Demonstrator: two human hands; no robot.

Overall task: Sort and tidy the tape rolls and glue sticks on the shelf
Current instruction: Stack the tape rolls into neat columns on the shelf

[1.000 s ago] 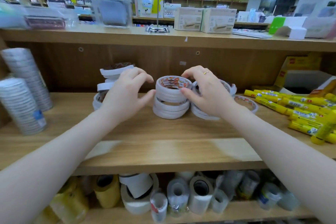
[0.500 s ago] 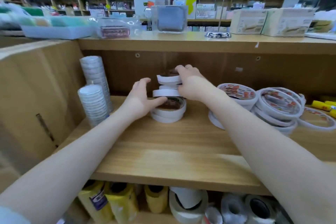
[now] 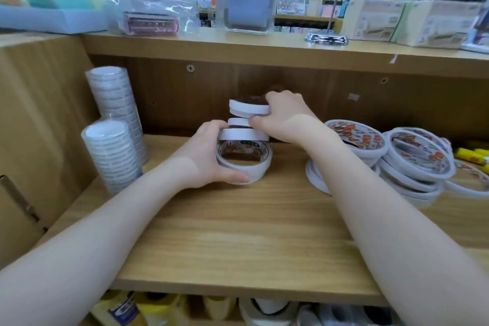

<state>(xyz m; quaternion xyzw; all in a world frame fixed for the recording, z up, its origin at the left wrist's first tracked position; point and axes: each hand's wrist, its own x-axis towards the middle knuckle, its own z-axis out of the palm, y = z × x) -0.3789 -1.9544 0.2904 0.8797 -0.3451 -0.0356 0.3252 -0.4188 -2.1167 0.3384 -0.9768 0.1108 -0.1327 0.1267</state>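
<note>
Both forearms reach forward; left hand curled, thumb low; right hand curled, higher, farther back.

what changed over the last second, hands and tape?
Both hands left the label-topped rolls and moved left to the uneven white stack. The left hand now grips its bottom roll; the right hand holds the top rolls. The wrapped stacks and glue sticks stayed put.
</note>
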